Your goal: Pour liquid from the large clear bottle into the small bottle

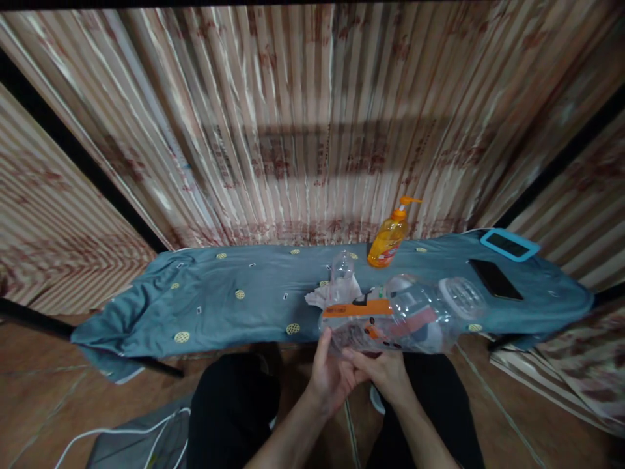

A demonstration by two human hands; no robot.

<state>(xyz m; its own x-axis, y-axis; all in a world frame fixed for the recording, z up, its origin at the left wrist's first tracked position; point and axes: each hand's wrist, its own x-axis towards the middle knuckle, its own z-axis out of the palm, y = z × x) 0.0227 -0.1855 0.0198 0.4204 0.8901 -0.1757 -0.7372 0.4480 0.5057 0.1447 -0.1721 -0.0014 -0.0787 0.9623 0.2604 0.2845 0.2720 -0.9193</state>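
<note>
Pleated curtains [303, 117] back my cloth-covered surface [263, 286]; over its front edge my left grip [333, 378] and right grip [383, 374] clasp a clear plastic bottle [407, 312]; a pump bottle [388, 241] stands near the rear edge, a smartphone [495, 279] towards the right end.

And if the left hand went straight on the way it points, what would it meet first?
The large clear bottle, which the left hand seems to be touching, though exact depth is unclear.

Behind the container [424, 311], a pump bottle [388, 242] stands on cloth [263, 286].
</note>
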